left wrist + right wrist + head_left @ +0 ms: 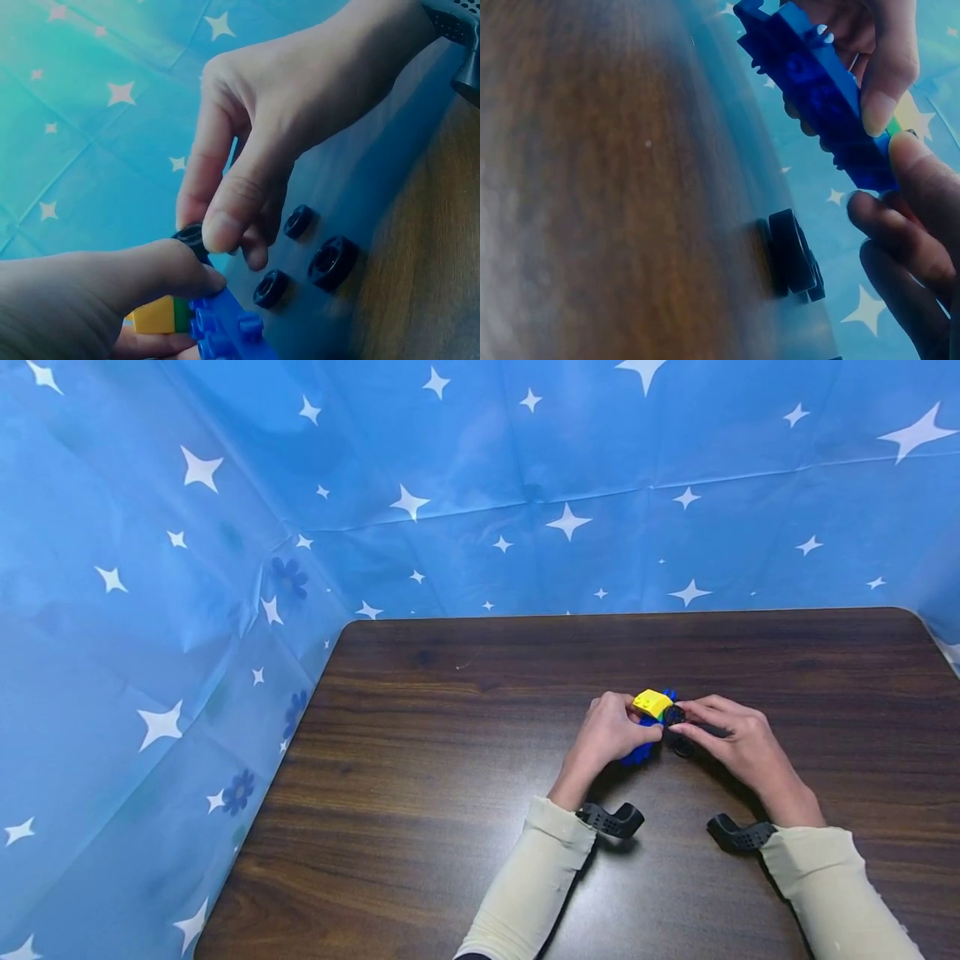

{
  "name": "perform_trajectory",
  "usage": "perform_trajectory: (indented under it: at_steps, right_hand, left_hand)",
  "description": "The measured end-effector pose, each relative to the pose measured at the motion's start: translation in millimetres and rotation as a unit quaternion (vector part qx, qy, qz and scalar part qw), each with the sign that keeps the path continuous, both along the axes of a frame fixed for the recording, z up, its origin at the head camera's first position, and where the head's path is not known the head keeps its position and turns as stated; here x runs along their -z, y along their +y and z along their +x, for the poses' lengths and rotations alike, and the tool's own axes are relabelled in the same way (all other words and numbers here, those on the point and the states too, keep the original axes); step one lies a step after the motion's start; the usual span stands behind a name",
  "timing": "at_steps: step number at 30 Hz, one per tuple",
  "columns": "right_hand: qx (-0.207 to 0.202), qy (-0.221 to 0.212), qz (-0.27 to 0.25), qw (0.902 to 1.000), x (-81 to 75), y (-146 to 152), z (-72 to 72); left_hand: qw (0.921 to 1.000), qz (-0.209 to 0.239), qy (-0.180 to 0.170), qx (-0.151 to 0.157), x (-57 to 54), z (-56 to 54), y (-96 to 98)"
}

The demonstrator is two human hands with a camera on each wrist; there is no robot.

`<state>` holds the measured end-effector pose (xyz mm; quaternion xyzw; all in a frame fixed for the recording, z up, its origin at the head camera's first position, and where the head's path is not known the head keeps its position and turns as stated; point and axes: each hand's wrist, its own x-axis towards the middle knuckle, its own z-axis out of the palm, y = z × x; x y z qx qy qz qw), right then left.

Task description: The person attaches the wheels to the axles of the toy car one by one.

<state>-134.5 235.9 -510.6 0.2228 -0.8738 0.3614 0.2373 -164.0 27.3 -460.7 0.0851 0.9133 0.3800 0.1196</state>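
My left hand (609, 728) grips a toy vehicle made of building blocks, with a long blue base (821, 97). On the base sit a yellow brick (651, 702) and a green brick (181, 314). Between thumb and fingertips, my right hand (738, 739) pinches a black toy wheel (192, 237) right at the side of the blue base. In the right wrist view, the thumbs of both hands come close together at one end of the base, and the wheel is mostly hidden there.
Three loose black wheels lie on the dark wooden table (420, 760): a larger wheel (334, 262) and two smaller ones, one nearer wheel (271, 289) and one farther wheel (298, 221). A blue star-patterned cloth (480, 485) hangs behind the table and along its left side.
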Motion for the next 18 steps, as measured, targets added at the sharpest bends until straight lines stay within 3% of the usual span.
perform_trajectory:
  at_steps: [18]
  right_hand:
    - [-0.028,0.044,-0.053,0.9972,3.6,-4.0,0.2]
  left_hand:
    - [0.9998,-0.008,-0.003,0.016,-5.2,0.9,-3.0]
